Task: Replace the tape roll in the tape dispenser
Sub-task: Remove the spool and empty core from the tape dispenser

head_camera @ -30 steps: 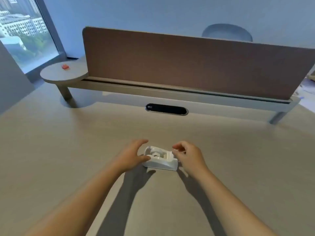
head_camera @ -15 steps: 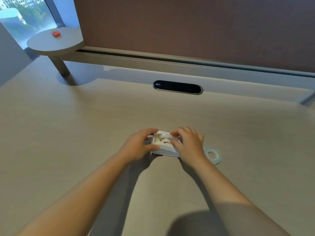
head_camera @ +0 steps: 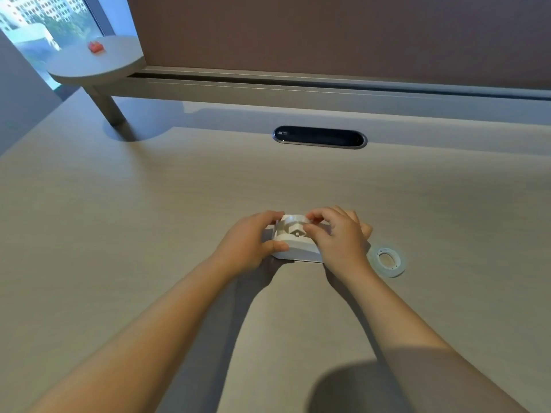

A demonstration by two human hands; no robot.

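A white tape dispenser [head_camera: 295, 248] sits on the light wooden desk [head_camera: 149, 219] in the middle of the view. My left hand [head_camera: 250, 245] grips its left end, thumb on the near side. My right hand [head_camera: 340, 236] covers its right end, and its fingertips pinch the whitish tape roll [head_camera: 298, 219] that stands in the dispenser's cradle. A second roll of clear tape [head_camera: 387, 260] lies flat on the desk just right of my right hand, apart from it.
A dark oval cable slot [head_camera: 319, 137] is set into the desk further back. Behind it run a raised rail and a brown divider panel [head_camera: 328, 34]. A small round side shelf [head_camera: 95, 64] at the back left carries a small red object [head_camera: 96, 46].
The view has tilted down and moved closer to the desk. My right hand has gone from beside the dispenser onto it and closed on the roll. The flat roll has come into view.
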